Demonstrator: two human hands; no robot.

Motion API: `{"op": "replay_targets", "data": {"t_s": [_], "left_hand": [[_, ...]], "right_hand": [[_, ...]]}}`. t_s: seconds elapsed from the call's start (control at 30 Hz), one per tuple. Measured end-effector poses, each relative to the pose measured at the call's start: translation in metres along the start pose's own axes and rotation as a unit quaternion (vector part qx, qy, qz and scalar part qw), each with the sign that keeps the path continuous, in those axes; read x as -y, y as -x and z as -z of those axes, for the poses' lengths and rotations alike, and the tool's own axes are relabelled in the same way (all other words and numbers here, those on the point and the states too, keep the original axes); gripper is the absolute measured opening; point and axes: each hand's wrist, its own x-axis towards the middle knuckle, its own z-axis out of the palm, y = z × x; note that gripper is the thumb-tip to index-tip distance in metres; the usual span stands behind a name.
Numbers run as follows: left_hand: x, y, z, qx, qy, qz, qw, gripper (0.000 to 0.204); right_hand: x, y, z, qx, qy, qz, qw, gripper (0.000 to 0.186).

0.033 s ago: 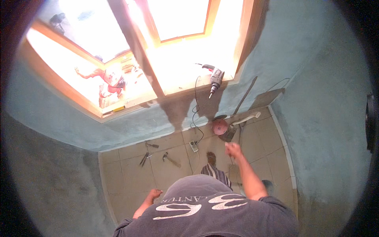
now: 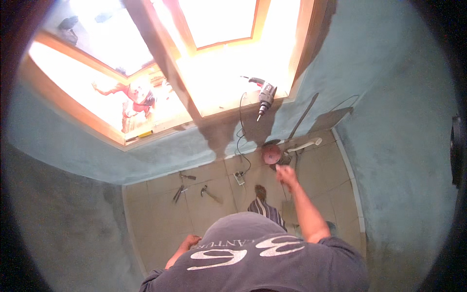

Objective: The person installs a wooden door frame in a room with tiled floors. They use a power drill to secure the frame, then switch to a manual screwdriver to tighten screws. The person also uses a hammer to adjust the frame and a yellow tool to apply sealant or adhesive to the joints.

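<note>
My right hand (image 2: 287, 175) reaches forward, fingers curled around a small pale piece I cannot make out, just below a round pink disc (image 2: 271, 153) by the wall. My left hand (image 2: 192, 241) is low beside my shirt, its fingertips partly hidden. A grey drill (image 2: 266, 95) lies on the sunlit window ledge (image 2: 214, 107), its cord running down to a socket strip (image 2: 238, 178) on the floor. A claw hammer (image 2: 211, 194), pliers (image 2: 178, 195) and a smaller tool (image 2: 187, 177) lie on the tiles left of my foot (image 2: 260, 192).
Another person (image 2: 138, 97) is at the left window, beyond the wooden frame. A yellow-handled item (image 2: 146, 134) rests on the sill. A pale pipe-like piece (image 2: 309, 144) lies along the right of the pink disc. Painted walls (image 2: 404, 146) enclose the tiled floor (image 2: 160, 214).
My right hand has moved slightly forward, closer to the pink disc. My left hand has shifted a little and is more tucked against my shirt.
</note>
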Motion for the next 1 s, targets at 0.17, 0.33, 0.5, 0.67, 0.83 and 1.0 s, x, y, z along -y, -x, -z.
{"op": "replay_targets", "data": {"t_s": [0.17,0.33,0.5,0.67,0.83,1.0], "left_hand": [[-0.064,0.036,-0.027,-0.03,0.017,-0.005,0.999,0.049],[-0.158,0.084,-0.011,-0.158,0.324,-0.024,0.933,0.046],[-0.231,0.124,-0.014,-0.213,0.271,-0.038,0.938,0.05],[-0.215,0.146,-0.073,-0.179,0.276,-0.024,0.944,0.047],[-0.17,0.15,-0.132,-0.165,0.362,0.033,0.917,0.042],[-0.14,0.141,-0.101,-0.213,0.598,0.033,0.772,0.05]], "right_hand": [[0.174,-0.143,-0.027,-0.137,0.028,0.078,0.987,0.073],[0.242,-0.261,-0.06,-0.173,0.046,0.073,0.981,0.076],[0.24,-0.292,-0.093,-0.204,0.036,0.11,0.972,0.07],[0.245,-0.29,-0.078,-0.155,0.022,0.138,0.978,0.036],[0.258,-0.211,-0.046,-0.093,0.109,0.103,0.984,0.049],[0.293,-0.078,-0.033,0.026,0.267,0.326,0.907,0.07]]}}
